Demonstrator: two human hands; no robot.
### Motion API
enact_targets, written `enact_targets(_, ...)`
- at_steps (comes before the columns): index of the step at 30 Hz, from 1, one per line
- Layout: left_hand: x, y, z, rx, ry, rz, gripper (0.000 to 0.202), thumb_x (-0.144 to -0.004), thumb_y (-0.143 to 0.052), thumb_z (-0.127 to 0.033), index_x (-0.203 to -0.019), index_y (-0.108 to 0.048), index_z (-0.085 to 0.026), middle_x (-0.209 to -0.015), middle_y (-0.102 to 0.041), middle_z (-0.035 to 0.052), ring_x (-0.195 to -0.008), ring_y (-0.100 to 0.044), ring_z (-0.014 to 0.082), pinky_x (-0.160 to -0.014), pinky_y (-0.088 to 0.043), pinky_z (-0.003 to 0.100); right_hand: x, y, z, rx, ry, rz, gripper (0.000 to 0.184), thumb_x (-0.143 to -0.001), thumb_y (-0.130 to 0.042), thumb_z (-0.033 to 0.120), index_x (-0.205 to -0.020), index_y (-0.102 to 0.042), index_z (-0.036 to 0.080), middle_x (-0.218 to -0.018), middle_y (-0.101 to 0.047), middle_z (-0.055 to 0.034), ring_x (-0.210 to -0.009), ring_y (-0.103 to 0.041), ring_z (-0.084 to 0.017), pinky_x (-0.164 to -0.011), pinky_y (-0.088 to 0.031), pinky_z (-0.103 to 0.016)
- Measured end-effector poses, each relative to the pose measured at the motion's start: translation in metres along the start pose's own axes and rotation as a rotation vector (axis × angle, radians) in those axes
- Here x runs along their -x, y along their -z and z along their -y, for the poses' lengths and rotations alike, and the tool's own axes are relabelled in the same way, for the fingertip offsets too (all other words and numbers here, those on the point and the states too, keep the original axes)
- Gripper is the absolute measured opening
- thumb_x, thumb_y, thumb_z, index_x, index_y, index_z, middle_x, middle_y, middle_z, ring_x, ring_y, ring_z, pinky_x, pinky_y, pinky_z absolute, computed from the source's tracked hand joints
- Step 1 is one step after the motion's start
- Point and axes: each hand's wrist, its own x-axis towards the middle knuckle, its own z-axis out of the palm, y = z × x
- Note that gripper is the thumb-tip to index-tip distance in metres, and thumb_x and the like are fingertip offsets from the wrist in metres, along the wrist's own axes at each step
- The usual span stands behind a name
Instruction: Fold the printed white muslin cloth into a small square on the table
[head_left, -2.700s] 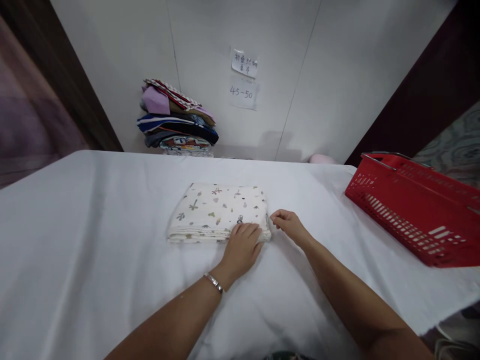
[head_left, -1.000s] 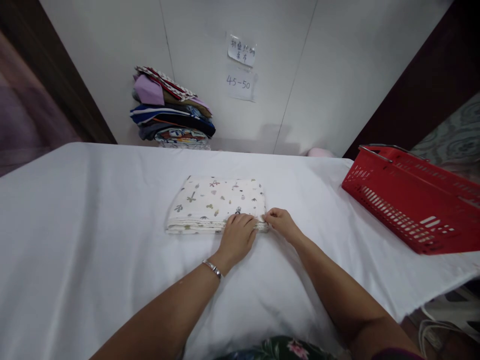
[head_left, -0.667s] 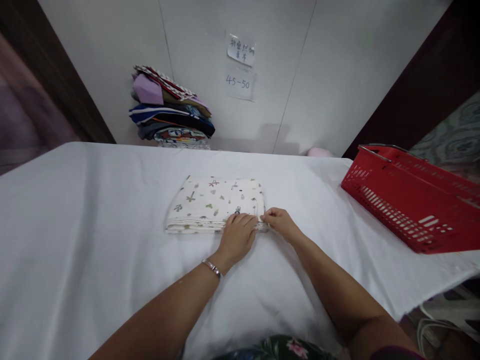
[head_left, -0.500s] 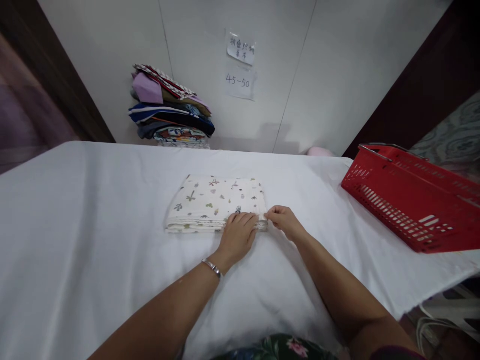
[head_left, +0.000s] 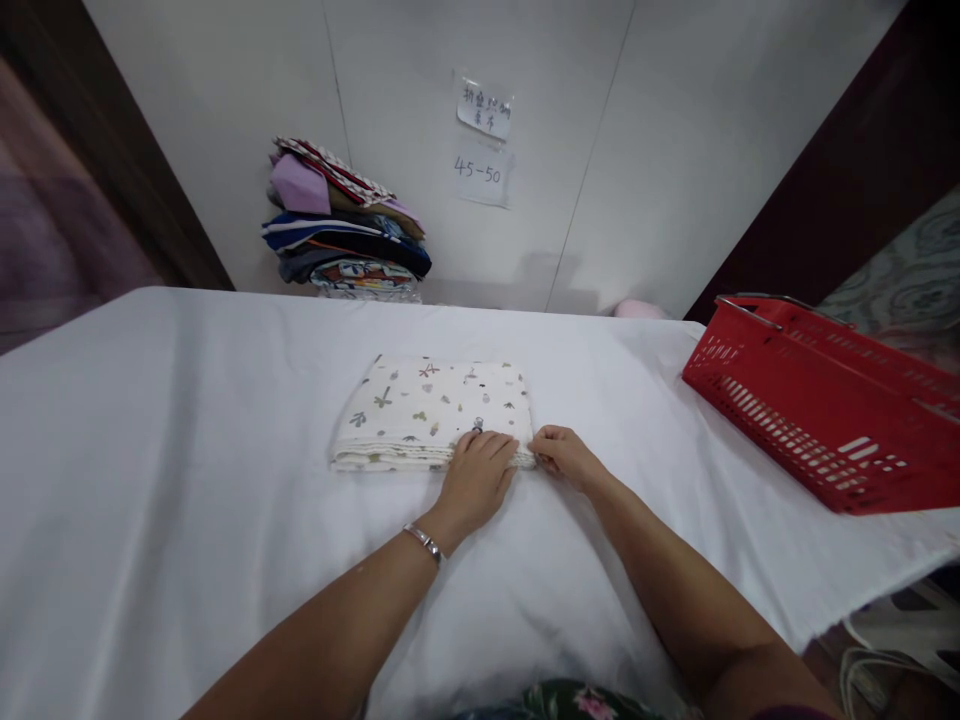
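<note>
A folded white cloth with small printed figures (head_left: pixel 427 405) lies in the middle of a white-covered table (head_left: pixel 187 440). My left hand (head_left: pixel 477 477) rests flat on the cloth's near right edge, fingers stretched out; a thin bracelet is on that wrist. My right hand (head_left: pixel 564 455) is at the cloth's near right corner, fingers pinched together on the folded layers there.
A red plastic basket (head_left: pixel 817 400) stands on the table's right side, near the edge. A stack of folded coloured fabrics (head_left: pixel 341 225) sits against the back wall, beside two paper notes (head_left: pixel 484 140). A pink object (head_left: pixel 639 308) peeks over the table's far edge.
My right hand went from just beside the corner to pinching it. The left hand stays flat on the cloth. The view shifted slightly.
</note>
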Motion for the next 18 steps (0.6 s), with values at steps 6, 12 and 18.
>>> enact_targets(6, 0.002, -0.001, 0.000, -0.012, -0.044, 0.041, 0.034, -0.085, -0.050, -0.016, -0.118, -0.051, -0.025, -0.122, -0.058, 0.0027, -0.116, -0.045, 0.0210, -0.106, -0.026, 0.046, -0.006, 0.003, -0.001, 0.304, 0.295, -0.188, 0.010, -0.068, -0.057, 0.029, -0.070, -0.055, 0.019, -0.061, -0.056, 0.0032, -0.059, -0.052, -0.012, -0.054, -0.040, -0.023)
enact_targets(12, 0.002, -0.003, 0.000, 0.006, -0.029, 0.029, 0.030, -0.087, -0.051, -0.021, -0.117, -0.053, -0.024, -0.119, -0.059, 0.0034, -0.115, -0.046, 0.0212, -0.106, -0.026, 0.049, 0.000, -0.027, 0.030, 0.591, 0.767, -0.208, 0.035, -0.087, -0.047, 0.035, -0.116, -0.057, 0.020, -0.124, -0.056, -0.0095, -0.115, -0.051, -0.021, -0.094, -0.043, -0.036)
enact_targets(18, 0.003, -0.002, 0.000, 0.023, -0.036, 0.041, 0.034, -0.084, -0.051, -0.017, -0.117, -0.052, -0.024, -0.119, -0.059, 0.0034, -0.115, -0.047, 0.0205, -0.105, -0.028, 0.046, -0.043, -0.043, 0.049, 1.001, 0.638, -0.081, 0.059, -0.090, -0.043, 0.045, -0.140, -0.036, 0.017, -0.151, -0.026, -0.0120, -0.140, -0.016, -0.026, -0.112, -0.014, -0.047)
